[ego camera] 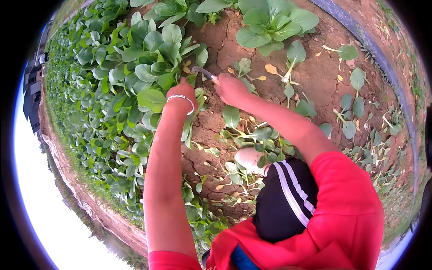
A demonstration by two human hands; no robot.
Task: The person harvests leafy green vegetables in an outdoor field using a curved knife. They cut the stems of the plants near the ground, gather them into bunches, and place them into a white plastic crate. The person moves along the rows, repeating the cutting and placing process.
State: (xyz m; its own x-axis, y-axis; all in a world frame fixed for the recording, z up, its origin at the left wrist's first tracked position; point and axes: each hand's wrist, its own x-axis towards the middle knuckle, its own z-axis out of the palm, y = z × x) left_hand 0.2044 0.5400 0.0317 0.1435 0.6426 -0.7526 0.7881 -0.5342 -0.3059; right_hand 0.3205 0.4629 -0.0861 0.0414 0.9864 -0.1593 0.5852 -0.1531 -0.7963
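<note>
A small sickle with a curved metal blade (203,71) is gripped by its handle in my right hand (233,89). The blade points left, towards the base of a leafy green plant that looks like bok choy (162,55). My left hand (183,92), with a silver bangle (182,97) at the wrist, reaches in among the leaves at the edge of the dense planting. Its fingers are mostly hidden, so whether they close on a stem is not visible. Drooping leaves (189,130) hang just below and beside that hand.
Cracked brown soil (216,37) lies around the hands, strewn with cut leaves (349,130) and yellowed leaves (271,69). Another rooted leafy plant (270,25) stands ahead. A dark hose or strip (381,52) curves along the right. My foot (249,158) rests among loose leaves.
</note>
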